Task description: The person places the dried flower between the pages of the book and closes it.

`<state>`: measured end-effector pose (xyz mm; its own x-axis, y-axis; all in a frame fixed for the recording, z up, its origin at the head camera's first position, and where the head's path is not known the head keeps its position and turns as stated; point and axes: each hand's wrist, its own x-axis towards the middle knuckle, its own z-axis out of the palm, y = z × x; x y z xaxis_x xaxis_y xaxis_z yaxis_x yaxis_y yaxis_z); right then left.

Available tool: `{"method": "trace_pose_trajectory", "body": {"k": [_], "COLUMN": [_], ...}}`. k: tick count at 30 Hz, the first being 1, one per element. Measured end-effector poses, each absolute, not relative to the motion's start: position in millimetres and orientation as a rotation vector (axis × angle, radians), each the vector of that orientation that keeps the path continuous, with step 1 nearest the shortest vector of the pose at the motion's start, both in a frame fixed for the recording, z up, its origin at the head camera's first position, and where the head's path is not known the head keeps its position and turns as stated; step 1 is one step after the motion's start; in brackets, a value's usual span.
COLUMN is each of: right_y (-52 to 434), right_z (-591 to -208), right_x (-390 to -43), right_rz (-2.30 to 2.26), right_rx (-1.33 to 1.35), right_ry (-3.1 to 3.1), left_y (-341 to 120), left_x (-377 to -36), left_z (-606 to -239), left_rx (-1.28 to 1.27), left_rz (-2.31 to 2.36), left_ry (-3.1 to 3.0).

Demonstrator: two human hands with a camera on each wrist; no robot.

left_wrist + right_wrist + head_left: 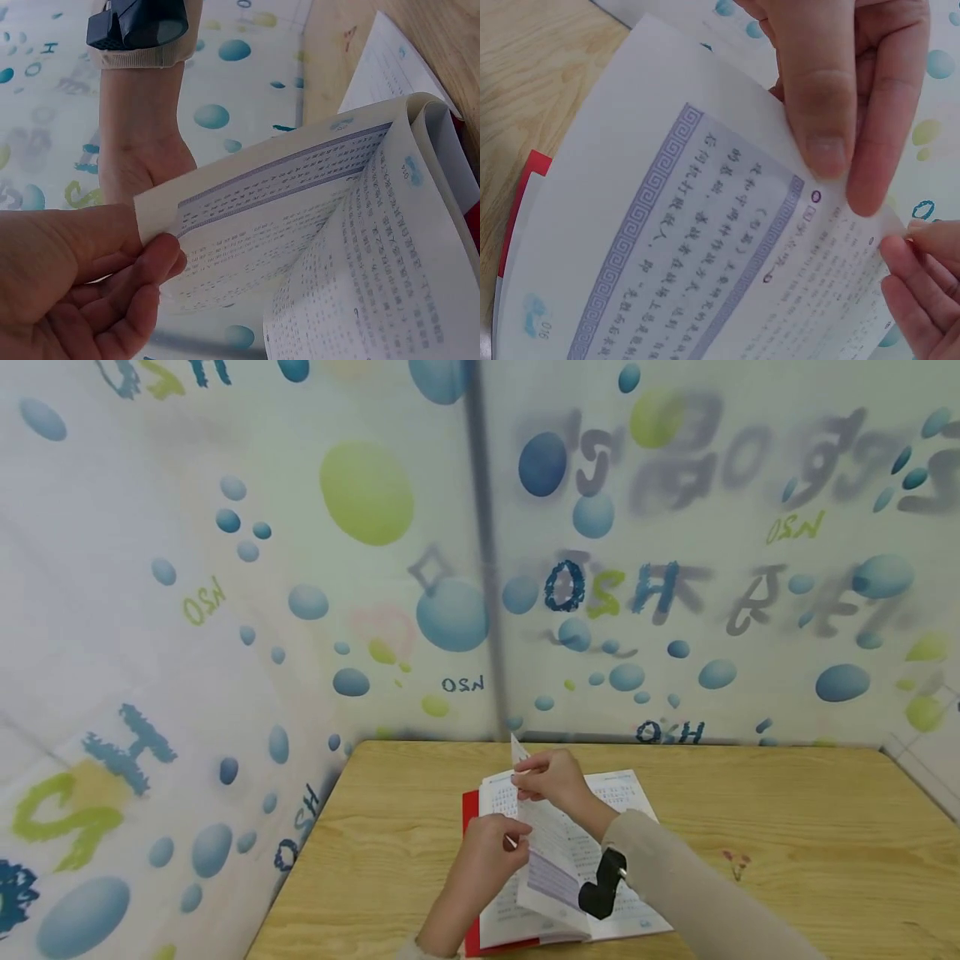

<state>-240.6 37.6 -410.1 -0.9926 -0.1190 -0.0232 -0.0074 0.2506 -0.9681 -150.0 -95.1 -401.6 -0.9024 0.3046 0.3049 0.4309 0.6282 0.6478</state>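
Nearest the person, an open book point(570, 860) with a red cover point(471, 893) lies on the wooden surface point(787, 835), close to its near edge and a little left of the middle. One page point(551, 852) is lifted off the spread and held in the air between both hands. The left hand point(487, 856) pinches the lower edge of that page; the left wrist view shows its thumb point(82, 240) on top and the fingers curled beneath the paper (the corner sits right at the thumb tip). Printed lines and a blue-purple patterned border point(641, 247) run across the raised page point(690, 247), and more pages point(420, 247) arch up behind it from the spine.

A little farther out, the right hand point(551, 781) grips the upper end of the same page, thumb point(817, 97) pressed flat on the printed side and fingers closed behind it, so the sheet curves between the two hands. The right arm wears a beige sleeve point(697, 893) with a black device strapped point(602, 885) at the wrist. A small flower mark point(737, 860) shows on the surface to the right of the book.

Beyond the surface's far edge stand walls covered in a sheet point(300, 568) printed with blue and green bubbles and lettering, meeting at a corner with a grey vertical seam point(483, 568).
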Motion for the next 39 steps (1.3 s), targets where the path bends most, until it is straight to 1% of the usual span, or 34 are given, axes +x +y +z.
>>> {"method": "trace_pose_trajectory", "body": {"k": [6,11,16,24,29,39], "right_y": [43,61,92,139,171,240], "right_z": [-412,-416,-423,-434,-444,-460], "right_x": [-241,-241,-242,-236,-231,-208], "right_rz": [-1.875,-1.861,-1.832,-1.742,-1.731,-1.682], "right_rx": [-0.166,-0.151,-0.119,0.019,0.075,0.149], "right_ry": [2.380,2.357,2.380,2.478,2.481,2.533], "left_y": [-105,-118,-130,-145,-146,-142], "left_x": [-148,-147,-144,-145,-149,-154], "left_z": [-407,-419,-435,-458,-467,-484], "left_rx": [-0.538,-0.532,-0.521,-0.402,-0.352,-0.426], "left_rz": [-1.240,-1.171,-1.134,-1.142,-1.113,-0.981], "left_ry": [-2.744,-2.769,-2.773,-2.896,-2.981,-2.995]}}
